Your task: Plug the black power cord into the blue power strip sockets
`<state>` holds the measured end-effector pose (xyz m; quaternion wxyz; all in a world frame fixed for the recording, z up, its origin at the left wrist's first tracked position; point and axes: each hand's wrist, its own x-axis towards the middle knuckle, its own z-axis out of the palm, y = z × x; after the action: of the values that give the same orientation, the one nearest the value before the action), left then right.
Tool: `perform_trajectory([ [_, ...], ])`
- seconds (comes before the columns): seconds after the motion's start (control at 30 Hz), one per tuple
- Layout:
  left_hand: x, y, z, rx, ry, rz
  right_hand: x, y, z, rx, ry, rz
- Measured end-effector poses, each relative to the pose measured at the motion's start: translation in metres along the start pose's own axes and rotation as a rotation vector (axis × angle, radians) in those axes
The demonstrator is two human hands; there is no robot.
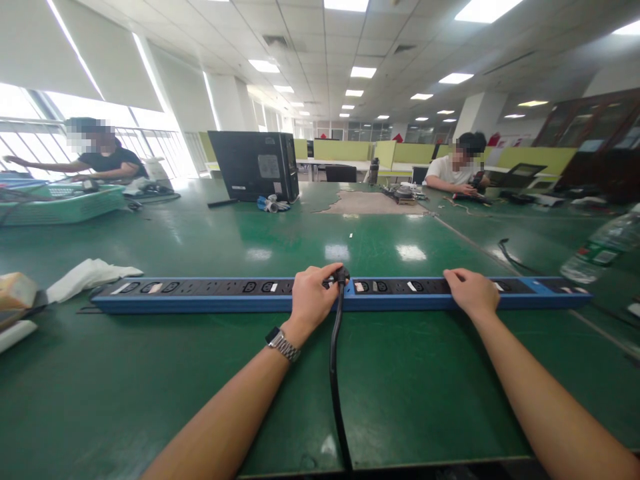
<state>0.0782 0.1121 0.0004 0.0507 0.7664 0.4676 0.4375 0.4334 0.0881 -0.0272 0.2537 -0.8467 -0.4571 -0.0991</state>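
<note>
A long blue-edged power strip with a black socket face lies crosswise on the green table. Several sockets and small white labels show along its top. My left hand, with a watch on the wrist, is closed on a black plug at the middle of the strip. From that plug a black cable runs down over the table's near edge. Whether the plug sits fully in a socket is hidden by my fingers. Farther right, my right hand grips the strip, its fingers closed over the top and far side.
A black computer case stands at the back, gloves beside it. Green baskets are at the left, a plastic bottle at the right. White tissue lies by the strip's left end. Two people sit across the table.
</note>
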Motion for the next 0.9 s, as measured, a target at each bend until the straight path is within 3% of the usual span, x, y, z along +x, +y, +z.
perform_trajectory([
  [0.9, -0.003, 0.011, 0.000, 0.181, -0.025, -0.133, -0.001, -0.001, -0.001, 0.011, -0.003, 0.012],
])
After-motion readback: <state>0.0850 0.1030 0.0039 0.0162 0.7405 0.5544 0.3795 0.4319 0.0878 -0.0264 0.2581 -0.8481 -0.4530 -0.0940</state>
